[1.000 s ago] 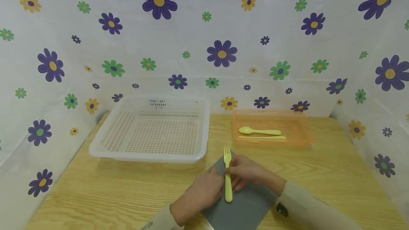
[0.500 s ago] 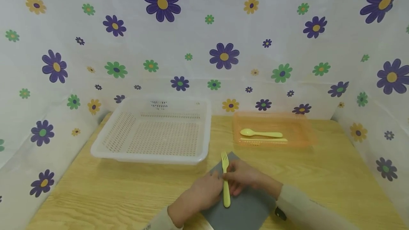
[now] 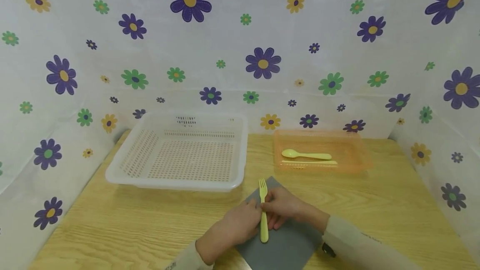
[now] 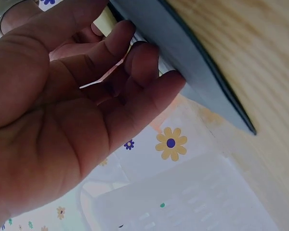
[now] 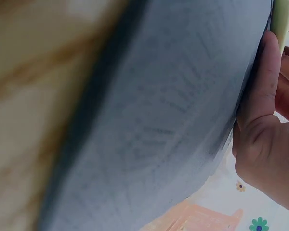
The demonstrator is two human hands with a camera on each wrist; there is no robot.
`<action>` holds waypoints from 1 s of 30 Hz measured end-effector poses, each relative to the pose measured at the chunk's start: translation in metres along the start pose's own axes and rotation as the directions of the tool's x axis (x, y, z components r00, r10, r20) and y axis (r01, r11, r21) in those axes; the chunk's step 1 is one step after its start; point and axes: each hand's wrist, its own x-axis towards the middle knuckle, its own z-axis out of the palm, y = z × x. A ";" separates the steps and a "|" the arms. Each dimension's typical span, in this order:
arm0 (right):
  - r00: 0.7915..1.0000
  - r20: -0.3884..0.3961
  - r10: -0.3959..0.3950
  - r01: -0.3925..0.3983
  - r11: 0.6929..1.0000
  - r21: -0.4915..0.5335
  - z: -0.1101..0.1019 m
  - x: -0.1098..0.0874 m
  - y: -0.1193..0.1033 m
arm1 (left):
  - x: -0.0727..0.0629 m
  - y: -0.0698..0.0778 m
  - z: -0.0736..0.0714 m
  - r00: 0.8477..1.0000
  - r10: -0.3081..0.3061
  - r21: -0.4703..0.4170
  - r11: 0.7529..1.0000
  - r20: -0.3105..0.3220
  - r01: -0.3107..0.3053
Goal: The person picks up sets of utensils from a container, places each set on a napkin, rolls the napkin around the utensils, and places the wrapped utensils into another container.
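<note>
A pale yellow fork [image 3: 264, 230] lies tines-away over a grey square sheet [image 3: 286, 247], which is set cornerwise on the table. My right hand [image 3: 283, 205] pinches the fork near its middle, thumb on top. From the other side my left hand [image 3: 240, 222] reaches in, its fingertips close to the fork's neck. In the left wrist view its fingers [image 4: 168, 89] are loosely bent and touch the sheet [image 4: 178, 43]. The right wrist view shows the yellow handle [image 5: 281, 21] beside a finger along the sheet's edge.
A white perforated basket [image 3: 174, 184] stands at back left. At back right, an orange basket [image 3: 352, 149] holds a yellow spoon [image 3: 307, 155] and a thin yellow utensil [image 3: 309, 162], seen edge-on. Wood-grained table [image 3: 131, 224]; flowered sheeting [image 3: 225, 41] encloses its back and sides.
The fork has shifted slightly left and toward me, with the right hand moving along a little. Over the last half second the hands and fork have barely moved.
</note>
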 end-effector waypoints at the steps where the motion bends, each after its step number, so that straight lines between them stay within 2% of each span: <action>1: 1.000 -0.005 -0.002 0.002 1.000 -0.005 0.000 0.000 0.000 | 0.000 0.000 0.000 1.000 0.000 -0.001 1.000 -0.003 0.000; 14: 1.000 -0.012 -0.020 0.020 0.998 -0.056 -0.002 -0.003 0.002 | 0.001 0.003 0.001 0.999 0.018 0.012 1.000 -0.049 -0.017; 23: 1.000 -0.002 -0.011 0.011 0.996 -0.084 -0.002 -0.004 0.002 | 0.001 0.004 0.001 1.000 0.017 -0.017 1.000 -0.007 -0.017; 27: 0.999 -0.011 -0.045 0.042 0.980 -0.196 0.001 -0.002 0.000 | -0.001 0.002 0.001 0.999 0.029 -0.009 1.000 -0.020 -0.029; 30: 0.995 -0.022 -0.097 0.084 0.937 -0.339 0.004 0.001 -0.003 | -0.001 -0.001 0.001 0.999 0.033 -0.005 0.999 -0.023 -0.033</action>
